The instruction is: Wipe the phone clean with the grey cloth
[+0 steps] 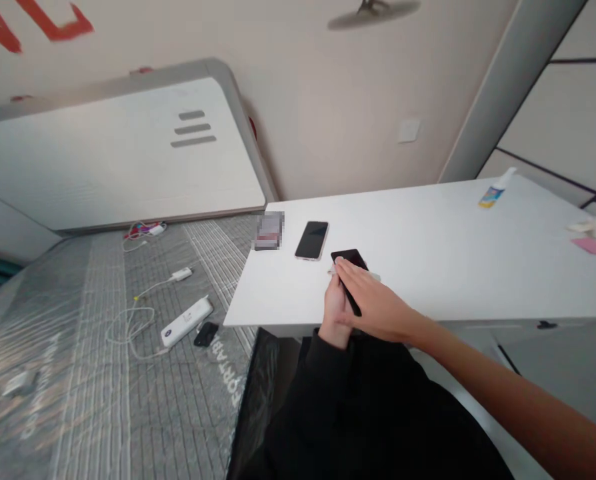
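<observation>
A black phone [349, 259] lies on the white table [453, 253], partly covered by my hands. My right hand [373, 303] rests flat on top of it with the fingers stretched out. Under that arm, my left hand [336, 308] grips the phone's left edge, its sleeve black. A small pale thing shows at my right fingertips; I cannot make it out. A second black phone [312, 240] lies just to the left, and a blurred card-like item [269, 231] beyond it.
A spray bottle [495, 189] and a pink cloth [591, 246] lie at the table's far right. On the grey mattress [78, 373] to the left lie a white power bank [186, 323], cables, chargers and a small black item [206, 333].
</observation>
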A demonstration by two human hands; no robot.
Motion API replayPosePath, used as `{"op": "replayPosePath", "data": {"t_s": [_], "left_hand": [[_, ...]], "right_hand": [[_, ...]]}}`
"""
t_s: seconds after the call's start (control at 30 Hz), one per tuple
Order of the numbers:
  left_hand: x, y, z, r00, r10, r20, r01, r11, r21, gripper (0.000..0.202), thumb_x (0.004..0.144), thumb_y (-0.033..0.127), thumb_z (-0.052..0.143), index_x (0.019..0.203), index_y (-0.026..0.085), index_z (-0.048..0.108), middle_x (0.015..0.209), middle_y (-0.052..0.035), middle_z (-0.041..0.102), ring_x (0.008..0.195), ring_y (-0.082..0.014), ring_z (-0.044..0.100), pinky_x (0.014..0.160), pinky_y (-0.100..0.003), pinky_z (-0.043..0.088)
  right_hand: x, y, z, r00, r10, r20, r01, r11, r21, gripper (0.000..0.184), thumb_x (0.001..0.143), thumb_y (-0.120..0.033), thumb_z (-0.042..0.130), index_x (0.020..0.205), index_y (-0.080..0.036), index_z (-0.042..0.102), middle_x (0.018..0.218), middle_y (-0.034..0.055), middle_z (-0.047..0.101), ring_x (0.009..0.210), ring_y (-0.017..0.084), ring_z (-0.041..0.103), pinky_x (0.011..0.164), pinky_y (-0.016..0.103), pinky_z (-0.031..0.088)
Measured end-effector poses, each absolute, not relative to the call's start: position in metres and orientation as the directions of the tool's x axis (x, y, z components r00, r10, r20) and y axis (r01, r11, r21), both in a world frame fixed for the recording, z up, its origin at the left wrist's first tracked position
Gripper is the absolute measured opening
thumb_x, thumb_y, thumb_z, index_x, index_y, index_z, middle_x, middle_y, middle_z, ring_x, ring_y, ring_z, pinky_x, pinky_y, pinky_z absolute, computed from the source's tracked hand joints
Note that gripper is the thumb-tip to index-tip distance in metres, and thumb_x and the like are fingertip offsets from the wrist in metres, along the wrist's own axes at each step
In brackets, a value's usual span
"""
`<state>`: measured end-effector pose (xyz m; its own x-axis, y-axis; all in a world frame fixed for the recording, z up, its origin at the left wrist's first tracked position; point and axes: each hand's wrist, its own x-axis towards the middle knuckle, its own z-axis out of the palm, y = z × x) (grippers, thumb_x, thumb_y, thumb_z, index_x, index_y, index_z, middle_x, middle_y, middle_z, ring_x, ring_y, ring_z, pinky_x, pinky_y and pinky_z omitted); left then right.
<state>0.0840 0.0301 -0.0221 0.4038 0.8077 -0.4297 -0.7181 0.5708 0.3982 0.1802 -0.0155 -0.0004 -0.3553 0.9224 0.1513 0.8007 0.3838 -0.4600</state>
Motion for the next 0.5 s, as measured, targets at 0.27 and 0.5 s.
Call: {"op": "replayPosePath", "data": {"t_s": [0.27, 0.5], "left_hand": [[0.081, 0.034, -0.018, 0.524, 0.754, -0.395, -0.662, 0.653, 0.368, 0.058, 0.107, 0.056, 0.035, 0.131, 0.015, 0.067, 0.122, -0.0135, 0.074, 0.114, -0.0255, 0.071, 0.111, -0.041, 0.050], [0.078, 0.036, -0.014, 0.493, 0.769, -0.407, -0.674, 0.633, 0.381, 0.068, 0.107, 0.061, 0.026, 0.140, 0.013, 0.061, 0.120, -0.0142, 0.074, 0.107, -0.0238, 0.073, 0.108, -0.038, 0.052]], "right_hand": [[0.191, -0.011, -0.006, -0.303, 0.941, 0.151, 0.837, 0.339, -0.429, 0.102, 0.096, -0.081, 0.036, 0.167, -0.010, 0.017, 0.172, 0.0160, 0.019, 0.160, 0.031, 0.020, 0.131, 0.052, 0.023], [0.178, -0.032, 0.001, -0.380, 0.909, 0.169, 0.795, 0.414, -0.443, 0.108, 0.091, -0.083, 0.047, 0.168, -0.014, 0.016, 0.172, 0.0141, 0.021, 0.160, 0.030, 0.023, 0.131, 0.050, 0.025]]}}
